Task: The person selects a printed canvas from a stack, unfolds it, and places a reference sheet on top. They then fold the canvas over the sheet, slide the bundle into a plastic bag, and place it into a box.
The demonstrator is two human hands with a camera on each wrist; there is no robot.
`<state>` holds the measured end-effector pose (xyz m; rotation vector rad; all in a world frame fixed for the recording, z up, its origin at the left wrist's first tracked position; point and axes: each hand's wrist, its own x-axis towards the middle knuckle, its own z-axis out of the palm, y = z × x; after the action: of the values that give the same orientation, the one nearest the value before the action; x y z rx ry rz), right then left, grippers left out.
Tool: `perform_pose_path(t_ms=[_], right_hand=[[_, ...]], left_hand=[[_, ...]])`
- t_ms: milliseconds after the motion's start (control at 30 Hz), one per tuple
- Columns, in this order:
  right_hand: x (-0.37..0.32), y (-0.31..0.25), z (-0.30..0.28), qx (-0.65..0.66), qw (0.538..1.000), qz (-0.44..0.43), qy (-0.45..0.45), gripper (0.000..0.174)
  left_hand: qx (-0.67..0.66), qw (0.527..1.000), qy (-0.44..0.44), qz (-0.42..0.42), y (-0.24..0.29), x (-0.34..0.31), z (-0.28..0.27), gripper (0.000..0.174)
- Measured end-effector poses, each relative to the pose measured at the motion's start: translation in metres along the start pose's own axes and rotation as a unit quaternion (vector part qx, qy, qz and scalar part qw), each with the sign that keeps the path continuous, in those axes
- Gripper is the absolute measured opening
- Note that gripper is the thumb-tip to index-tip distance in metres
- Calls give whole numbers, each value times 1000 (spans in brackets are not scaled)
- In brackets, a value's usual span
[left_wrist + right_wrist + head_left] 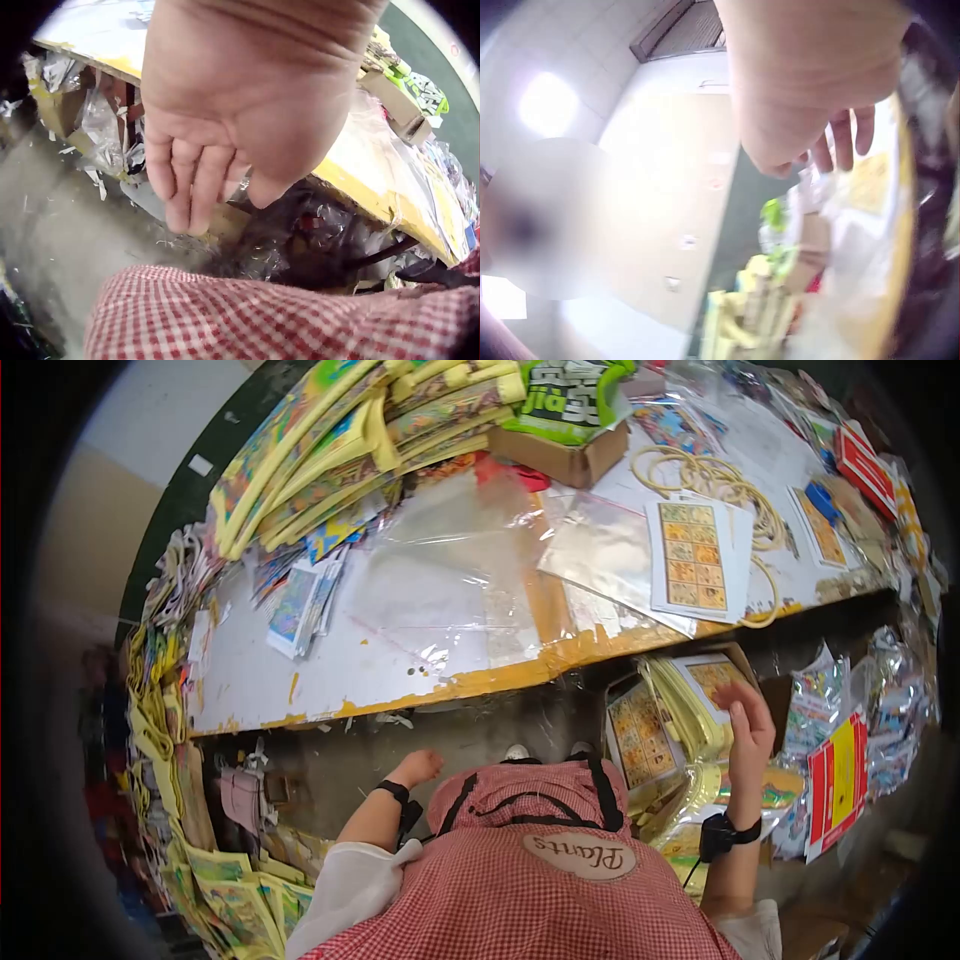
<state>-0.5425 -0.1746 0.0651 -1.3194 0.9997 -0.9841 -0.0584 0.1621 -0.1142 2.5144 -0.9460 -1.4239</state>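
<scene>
My left hand hangs in front of the red checked apron, below the table's front edge. In the left wrist view its palm shows, fingers loosely bent and holding nothing. My right hand is raised at the right, fingers extended and nothing held. From the head it overlaps a carton with yellow-edged printed sheets in it. Sheets printed with picture grids lie on the table beyond this hand. Clear plastic bags are spread over the table's middle.
Thick folded yellow prints are heaped at the table's back left. A small carton holds a green bag. Pale rings lie by the grid sheets. A yellow-taped edge borders the white table. Packaged goods crowd the right.
</scene>
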Motion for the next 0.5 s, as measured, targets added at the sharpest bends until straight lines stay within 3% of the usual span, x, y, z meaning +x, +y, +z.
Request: perform_pose_path(t_ms=[67,133,200,233,267,300,333,400,433,500], right_hand=[[9,-76,55,30,976,-190,-103,46],[7,-150,104,133,914,-312,-222,36],[15,-188,128,144,780,-427,-435,30],[17,-202,142,131,715,-440,-528,29],[10,-211,167,210,689,-477,-504,15],[4,-220,191,282,655,-514,-477,14],[-17,-222,218,355,667,-524,-393,40],[-32,-224,257,429,667,-530,-301,67],[-34,-224,274,434,663,-533,-296,67],[-28,-227,298,364,659,-512,-414,46]], left_hand=[[30,1000,3,-1,2,-23,-3,36],[25,1000,10,-5,-10,-36,-6,36],[-17,1000,22,-9,-33,-41,-16,35],[-56,997,37,-23,-37,-46,-24,34],[-96,993,51,-37,-41,-52,-31,33],[-138,987,64,-50,-45,-57,-39,32],[-156,983,65,-67,-51,-56,-47,32],[-194,974,65,-99,-62,-52,-67,31],[-210,970,66,-103,-65,-50,-77,31],[-242,962,65,-107,-72,-40,-99,32]])
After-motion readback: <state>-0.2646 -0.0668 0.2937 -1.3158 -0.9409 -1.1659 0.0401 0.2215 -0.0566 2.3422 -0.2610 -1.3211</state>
